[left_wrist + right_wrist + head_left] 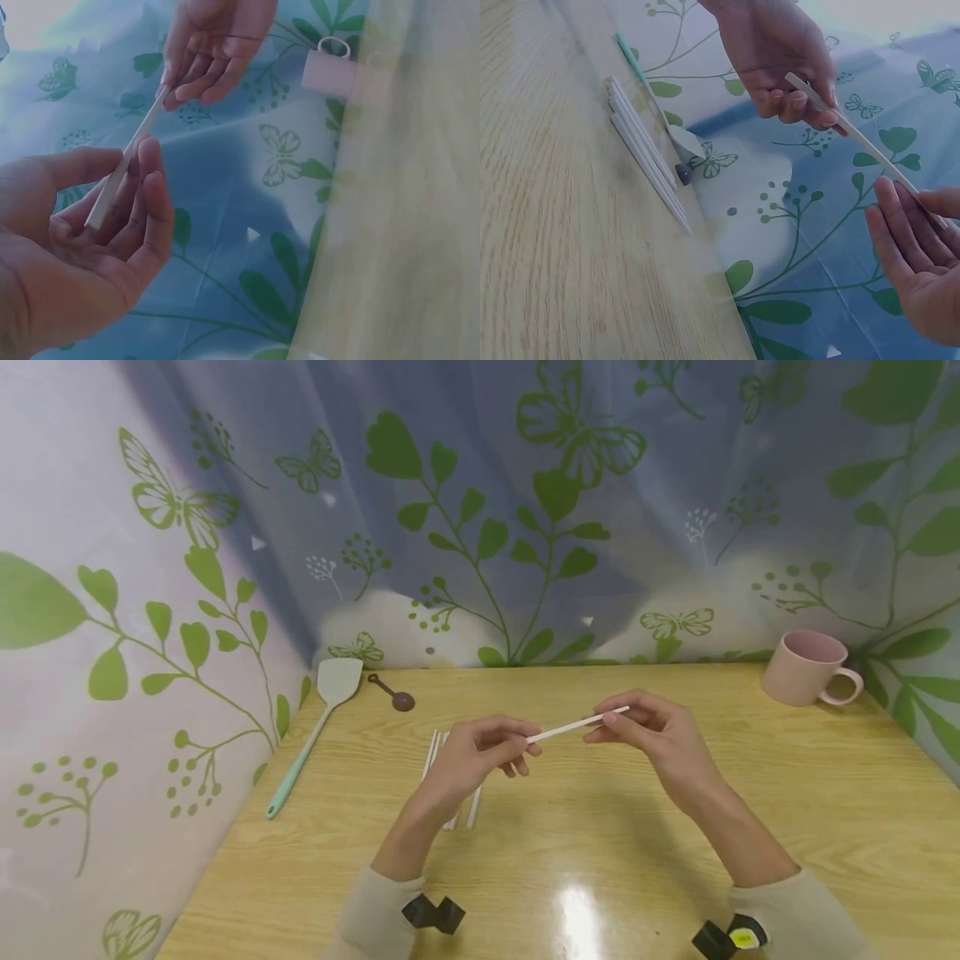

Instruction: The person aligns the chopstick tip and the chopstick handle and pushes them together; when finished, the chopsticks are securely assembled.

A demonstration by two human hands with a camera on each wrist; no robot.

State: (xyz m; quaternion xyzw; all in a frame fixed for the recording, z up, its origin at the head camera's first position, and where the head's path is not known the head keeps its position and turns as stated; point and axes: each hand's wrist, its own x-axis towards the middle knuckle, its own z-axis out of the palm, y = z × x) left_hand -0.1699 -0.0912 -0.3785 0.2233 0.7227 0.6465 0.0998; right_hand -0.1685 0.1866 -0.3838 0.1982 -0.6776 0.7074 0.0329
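Note:
A thin, straight white stick is held up over the table between both hands, tilted a little upward to the right in the head view. My left hand pinches one end between thumb and fingers; that end juts past the fingers over the palm in the left wrist view. At the other end, my right hand pinches the stick with thumb and fingertips. Several similar white sticks lie side by side on the table, partly hidden beneath my left hand and forearm in the head view.
On the wooden table, a spatula with a green handle lies at the left, beside a small dark brown spoon. A pink mug stands at the back right. Leaf-patterned cloth hangs along the table's back and sides.

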